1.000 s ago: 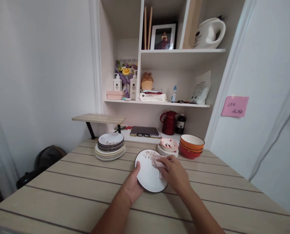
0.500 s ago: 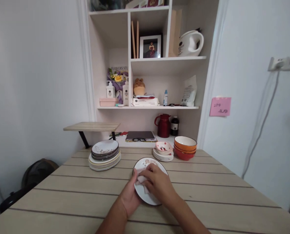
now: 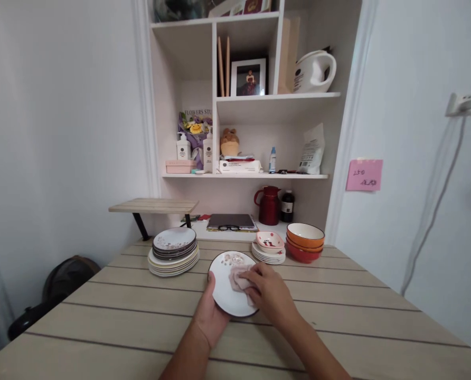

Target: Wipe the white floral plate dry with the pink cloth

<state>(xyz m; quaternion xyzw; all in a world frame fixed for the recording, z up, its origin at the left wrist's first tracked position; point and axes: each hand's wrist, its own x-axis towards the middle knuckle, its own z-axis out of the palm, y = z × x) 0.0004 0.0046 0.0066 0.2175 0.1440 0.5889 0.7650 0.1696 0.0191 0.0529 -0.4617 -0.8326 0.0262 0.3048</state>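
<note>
A white plate (image 3: 224, 287) with a dark rim and a brown flower pattern is tilted towards me above the table. My left hand (image 3: 212, 314) grips its lower left edge, thumb on the rim and the fingers hidden underneath. Pinched in the fingers of my right hand (image 3: 270, 289) is a pale pinkish cloth (image 3: 238, 278), pressed on the right half of the plate's face. Beyond and to the left stands a stack of plates (image 3: 174, 253), dark-rimmed ones on top of yellow-rimmed ones.
At the back right of the slatted table (image 3: 140, 330) are small plates (image 3: 269, 257) under a square patterned dish (image 3: 270, 241), beside stacked orange and red bowls (image 3: 304, 244). A raised wooden shelf (image 3: 154, 206) stands back left. Behind are a laptop (image 3: 231, 221) and a red jug (image 3: 269, 206).
My right hand has moved the cloth rightward across the plate, away from my left thumb. The plate has shifted slightly left and up, and the view has turned a little.
</note>
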